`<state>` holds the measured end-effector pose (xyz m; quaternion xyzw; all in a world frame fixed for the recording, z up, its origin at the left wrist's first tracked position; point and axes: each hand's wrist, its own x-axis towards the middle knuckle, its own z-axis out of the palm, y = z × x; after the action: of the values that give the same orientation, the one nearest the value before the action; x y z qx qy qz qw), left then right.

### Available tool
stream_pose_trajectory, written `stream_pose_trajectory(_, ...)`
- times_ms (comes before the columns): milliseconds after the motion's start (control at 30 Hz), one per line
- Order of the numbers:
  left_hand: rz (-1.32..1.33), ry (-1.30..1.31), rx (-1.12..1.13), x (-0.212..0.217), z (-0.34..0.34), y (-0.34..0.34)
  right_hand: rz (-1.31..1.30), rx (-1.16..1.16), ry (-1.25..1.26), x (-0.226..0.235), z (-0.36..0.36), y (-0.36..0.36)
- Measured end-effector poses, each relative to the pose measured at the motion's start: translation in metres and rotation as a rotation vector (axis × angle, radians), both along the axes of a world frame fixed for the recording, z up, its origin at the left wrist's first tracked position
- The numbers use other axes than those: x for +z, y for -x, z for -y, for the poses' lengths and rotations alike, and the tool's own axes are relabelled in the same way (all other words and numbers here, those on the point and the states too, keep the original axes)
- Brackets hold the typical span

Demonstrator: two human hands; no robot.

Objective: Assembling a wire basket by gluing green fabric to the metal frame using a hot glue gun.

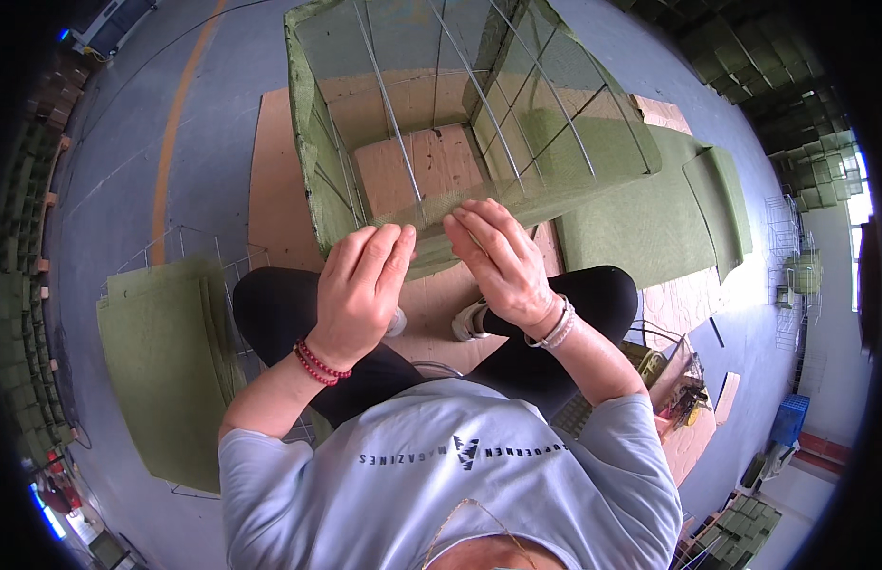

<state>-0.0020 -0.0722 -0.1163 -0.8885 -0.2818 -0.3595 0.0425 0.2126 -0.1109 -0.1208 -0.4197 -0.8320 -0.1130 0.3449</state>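
A: In the head view, where did we find the mesh cage (545, 185)?

B: We saw it in front of the person, over the cardboard (275, 180), its left wall just in from the cardboard's left edge. It was a box of green mesh with thin metal rods (393, 114) running across it. We could not tell whether all of its base touched the cardboard.

A: And how did we see the left hand (360, 285)?

B: Nearly closed. Its fingers were bent together over the cage's near edge, toward the near left corner, and pinched the mesh there; we saw little of its thumb. A red beaded bracelet (317, 366) circled that wrist.

A: What about the right hand (505, 266)?

B: We found it just beside the other, along the same edge, its fingers curled close and pinching the mesh too. The fingertips of the two hands were near each other but apart. A pale bracelet (558, 325) sat on its wrist.

A: What else did we notice?

B: A green mesh sheet (650, 214) covered part of the cardboard's right side, and a stack of green sheets (161, 361) lay well beyond its left edge.
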Motion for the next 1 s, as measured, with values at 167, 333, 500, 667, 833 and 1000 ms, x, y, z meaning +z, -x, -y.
stream_pose_trajectory(167, 0.031, 0.173, -0.014, 0.019, -0.009, -0.009, -0.009, -0.082, 0.049, 0.014, -0.014, 0.007)
stream_pose_trajectory(333, -0.042, 0.57, -0.134, 0.044, -0.032, -0.007, 0.168, -0.014, 0.501, 0.044, -0.023, -0.003)
stream_pose_trajectory(500, -0.194, 0.798, -0.2, 0.055, -0.05, 0.001, 0.261, 0.072, 0.932, 0.082, -0.055, -0.009)
stream_pose_trajectory(667, 0.152, 0.233, 0.024, 0.05, -0.011, 0.021, -0.133, 0.047, 0.073, 0.063, -0.024, -0.013)
stream_pose_trajectory(833, 0.016, 0.067, 0.056, 0.012, 0.008, 0.013, -0.046, 0.13, 0.044, 0.014, -0.004, 0.023)
stream_pose_trajectory(1000, 0.028, 0.214, -0.039, 0.016, -0.01, 0.007, -0.092, 0.09, 0.127, 0.019, -0.015, 0.029)
